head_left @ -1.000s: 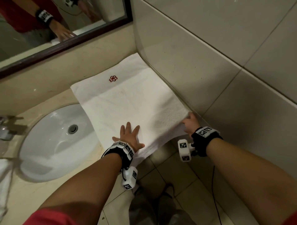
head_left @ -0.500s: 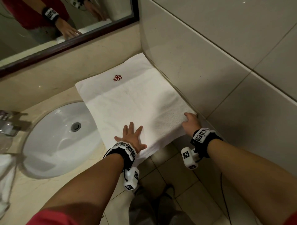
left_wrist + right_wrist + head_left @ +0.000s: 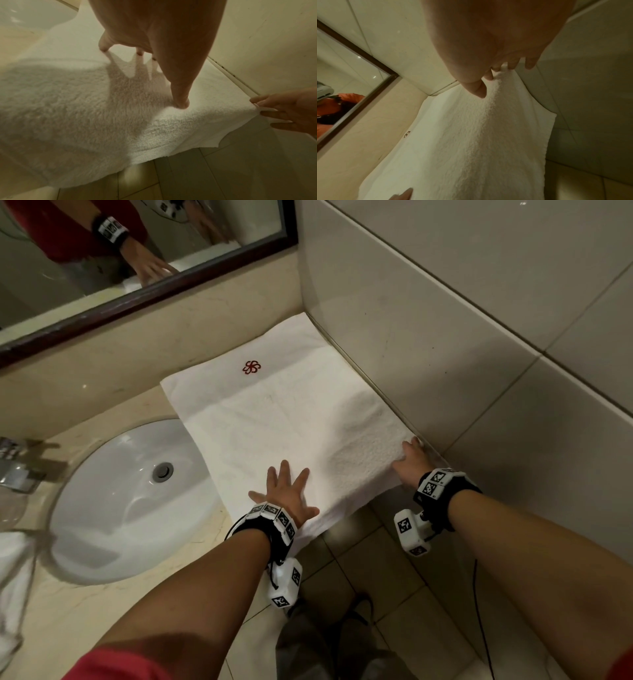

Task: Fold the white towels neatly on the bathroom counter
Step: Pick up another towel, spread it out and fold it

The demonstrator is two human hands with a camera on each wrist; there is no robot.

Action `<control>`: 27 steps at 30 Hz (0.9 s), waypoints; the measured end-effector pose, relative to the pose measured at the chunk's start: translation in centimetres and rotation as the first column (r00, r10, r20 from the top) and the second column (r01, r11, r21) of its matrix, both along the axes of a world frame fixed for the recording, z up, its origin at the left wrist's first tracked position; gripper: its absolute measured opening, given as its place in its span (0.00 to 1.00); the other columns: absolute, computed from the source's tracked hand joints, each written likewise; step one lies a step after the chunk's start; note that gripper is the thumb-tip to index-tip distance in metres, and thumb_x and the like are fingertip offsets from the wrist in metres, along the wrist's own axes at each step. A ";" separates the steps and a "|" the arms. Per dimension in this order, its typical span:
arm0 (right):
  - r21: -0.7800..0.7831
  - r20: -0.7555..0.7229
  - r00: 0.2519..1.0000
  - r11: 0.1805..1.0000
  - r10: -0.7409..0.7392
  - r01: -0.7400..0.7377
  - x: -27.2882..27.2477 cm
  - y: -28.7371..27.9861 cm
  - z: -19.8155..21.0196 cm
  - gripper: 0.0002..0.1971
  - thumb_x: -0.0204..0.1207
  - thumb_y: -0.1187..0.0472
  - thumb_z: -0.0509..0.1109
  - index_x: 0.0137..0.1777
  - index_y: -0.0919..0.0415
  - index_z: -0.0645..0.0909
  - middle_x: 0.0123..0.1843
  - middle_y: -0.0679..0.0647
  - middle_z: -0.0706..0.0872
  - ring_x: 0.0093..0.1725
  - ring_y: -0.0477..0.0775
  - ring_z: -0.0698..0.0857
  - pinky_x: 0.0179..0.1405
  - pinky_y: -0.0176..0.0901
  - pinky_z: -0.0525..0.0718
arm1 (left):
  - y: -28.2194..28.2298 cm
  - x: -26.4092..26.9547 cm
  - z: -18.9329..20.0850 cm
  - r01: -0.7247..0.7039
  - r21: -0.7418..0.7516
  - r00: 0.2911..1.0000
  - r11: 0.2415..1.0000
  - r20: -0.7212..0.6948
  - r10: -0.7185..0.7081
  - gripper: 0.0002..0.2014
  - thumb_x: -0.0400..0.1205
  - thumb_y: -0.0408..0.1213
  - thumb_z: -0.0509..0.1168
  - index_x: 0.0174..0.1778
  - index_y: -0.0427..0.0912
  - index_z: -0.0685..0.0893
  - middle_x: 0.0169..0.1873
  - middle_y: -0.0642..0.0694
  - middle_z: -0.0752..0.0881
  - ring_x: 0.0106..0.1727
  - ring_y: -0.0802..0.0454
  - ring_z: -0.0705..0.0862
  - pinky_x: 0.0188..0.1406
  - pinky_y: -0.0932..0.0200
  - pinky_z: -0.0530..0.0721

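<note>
A white towel (image 3: 284, 433) with a small red emblem (image 3: 251, 367) lies flat on the beige counter (image 3: 85, 611), its near edge hanging over the counter front. My left hand (image 3: 286, 491) presses flat on the near part with fingers spread; the left wrist view shows the left hand (image 3: 154, 33) with its fingertips touching the pile. My right hand (image 3: 409, 463) is at the towel's near right corner, against the tiled wall. In the right wrist view the right hand (image 3: 496, 47) pinches that towel (image 3: 471, 135) corner between thumb and fingers.
A white oval sink (image 3: 130, 501) sits left of the towel, with a metal faucet (image 3: 17, 467) at the far left. Another white cloth (image 3: 13, 577) hangs at the left edge. A framed mirror (image 3: 137, 251) is behind, the tiled wall (image 3: 445, 337) borders the right, and floor tiles (image 3: 359, 559) lie below.
The view has shifted slightly. My left hand stays flat on the towel. My right hand has shifted a little at the near right corner.
</note>
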State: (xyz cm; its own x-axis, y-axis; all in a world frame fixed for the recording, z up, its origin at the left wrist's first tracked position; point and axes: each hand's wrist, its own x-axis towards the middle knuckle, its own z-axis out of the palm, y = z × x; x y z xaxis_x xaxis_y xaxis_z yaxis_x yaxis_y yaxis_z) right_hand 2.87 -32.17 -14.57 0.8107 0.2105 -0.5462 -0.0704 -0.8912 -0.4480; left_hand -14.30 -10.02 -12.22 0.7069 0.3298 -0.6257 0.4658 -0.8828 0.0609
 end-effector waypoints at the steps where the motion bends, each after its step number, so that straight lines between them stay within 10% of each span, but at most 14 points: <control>1: 0.008 0.003 1.000 1.000 -0.007 0.007 0.0 -0.1 0.1 0.29 0.79 0.59 0.60 0.80 0.60 0.61 0.86 0.48 0.46 0.82 0.63 0.58 0.76 0.60 0.69 | -0.1 0.0 0.1 0.003 0.000 1.000 1.000 0.001 -0.003 0.45 0.77 0.64 0.64 0.83 0.65 0.42 0.84 0.49 0.33 0.84 0.40 0.34 0.72 0.18 0.53; 27: 0.123 -0.019 0.913 0.905 -0.407 0.406 -15.7 7.7 7.7 0.29 0.81 0.59 0.66 0.79 0.65 0.65 0.77 0.63 0.72 0.74 0.62 0.74 0.67 0.41 0.72 | 14.3 -3.5 4.3 0.397 0.042 0.911 0.917 0.107 -0.399 0.29 0.82 0.59 0.59 0.80 0.63 0.62 0.84 0.53 0.53 0.85 0.44 0.48 0.78 0.31 0.57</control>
State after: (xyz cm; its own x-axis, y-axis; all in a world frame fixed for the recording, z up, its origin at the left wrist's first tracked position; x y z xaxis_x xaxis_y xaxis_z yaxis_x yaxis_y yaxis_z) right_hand -12.87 -24.45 -6.88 0.8437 -0.0740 -0.5317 -0.4119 -0.7245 -0.5526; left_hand -17.81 4.32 -7.95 0.8463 0.0172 -0.5324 0.0665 -0.9951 0.0736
